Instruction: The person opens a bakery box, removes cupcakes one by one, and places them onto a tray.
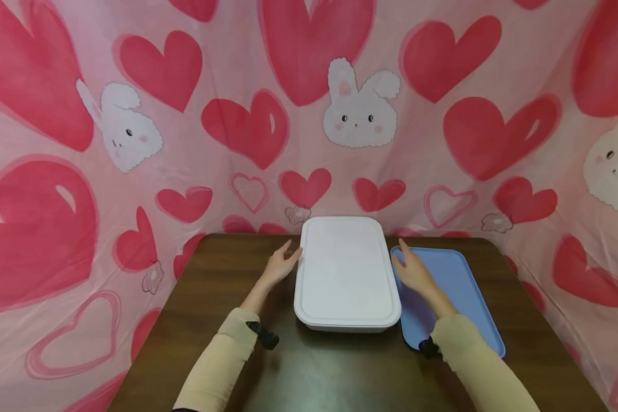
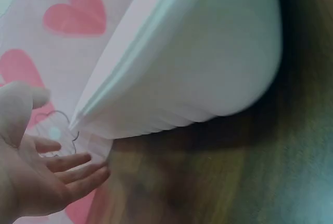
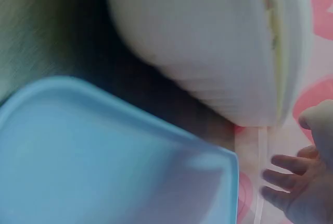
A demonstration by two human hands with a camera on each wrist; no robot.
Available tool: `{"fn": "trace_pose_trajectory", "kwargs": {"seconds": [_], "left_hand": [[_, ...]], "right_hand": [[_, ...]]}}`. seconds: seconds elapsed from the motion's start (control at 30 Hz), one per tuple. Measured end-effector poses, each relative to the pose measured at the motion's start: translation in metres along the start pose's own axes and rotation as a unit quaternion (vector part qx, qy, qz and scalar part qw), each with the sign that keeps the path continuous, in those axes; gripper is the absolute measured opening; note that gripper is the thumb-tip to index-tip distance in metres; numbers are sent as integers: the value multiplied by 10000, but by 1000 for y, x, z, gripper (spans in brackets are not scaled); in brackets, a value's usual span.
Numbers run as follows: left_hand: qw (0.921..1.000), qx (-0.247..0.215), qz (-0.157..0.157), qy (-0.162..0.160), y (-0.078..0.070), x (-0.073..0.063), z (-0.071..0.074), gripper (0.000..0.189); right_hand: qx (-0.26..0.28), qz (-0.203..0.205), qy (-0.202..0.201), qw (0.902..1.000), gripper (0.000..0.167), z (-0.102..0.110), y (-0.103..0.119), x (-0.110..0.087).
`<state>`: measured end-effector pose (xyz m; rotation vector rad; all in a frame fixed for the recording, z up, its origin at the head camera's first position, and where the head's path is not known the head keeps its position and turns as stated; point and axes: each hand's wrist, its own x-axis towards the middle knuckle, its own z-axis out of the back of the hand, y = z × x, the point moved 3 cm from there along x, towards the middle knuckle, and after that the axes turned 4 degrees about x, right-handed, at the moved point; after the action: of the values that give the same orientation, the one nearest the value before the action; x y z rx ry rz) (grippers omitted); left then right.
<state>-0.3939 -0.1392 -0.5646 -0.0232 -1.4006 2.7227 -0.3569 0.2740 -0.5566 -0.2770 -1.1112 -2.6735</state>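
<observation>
A white rectangular box with a flat white lid stands in the middle of the table. To its left is my left hand, fingers spread and relaxed, with fingertips close to the lid's edge in the head view. My right hand hovers at the box's right side, over the blue tray, its fingers loosely extended. In the right wrist view, a narrow yellowish gap shows under the lid's edge. Ribbed lower sides of the box appear in the left wrist view. The lid hides what is inside.
The shallow tray lies flat right beside the box. Everything stands on a dark wooden table. Behind and at both sides hangs a pink cloth printed with hearts and rabbits, close to the table's far edge.
</observation>
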Motion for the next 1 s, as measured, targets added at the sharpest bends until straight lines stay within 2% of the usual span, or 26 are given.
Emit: {"fn": "trace_pose_trajectory", "kwargs": {"seconds": [0.07, 0.13, 0.27, 0.37, 0.47, 0.6, 0.77, 0.9, 1.0], "left_hand": [[9967, -733, 307, 183, -24, -14, 12, 79], [9863, -1407, 738, 449, -51, -32, 24, 71], [9684, -2103, 1082, 791, -50, -28, 30, 69], [9615, -2255, 1219, 993, -47, -26, 33, 68], [9564, -2310, 1322, 1204, -44, -25, 34, 66], [9553, -2226, 1292, 1455, -45, -26, 32, 64], [9624, -1877, 1176, 1571, -49, -30, 28, 61], [9689, -1607, 1156, 1486, -50, -32, 25, 62], [9728, -1460, 1137, 1392, -50, -33, 24, 61]], "right_hand": [[395, -486, 278, 9976, 70, 11, 24, -1], [730, -1008, 464, 9911, 64, 23, 51, -4], [1286, -1289, 419, 9824, 54, 30, 53, 0], [1695, -1529, 447, 9726, 50, 33, 55, 1], [1748, -1678, 518, 9688, 49, 34, 57, 1], [1740, -1863, 690, 9645, 51, 33, 61, 1], [1790, -2045, 825, 9588, 49, 30, 64, 2], [1667, -2040, 795, 9614, 42, 26, 68, 4], [1370, -1938, 788, 9682, 37, 22, 73, 6]]}}
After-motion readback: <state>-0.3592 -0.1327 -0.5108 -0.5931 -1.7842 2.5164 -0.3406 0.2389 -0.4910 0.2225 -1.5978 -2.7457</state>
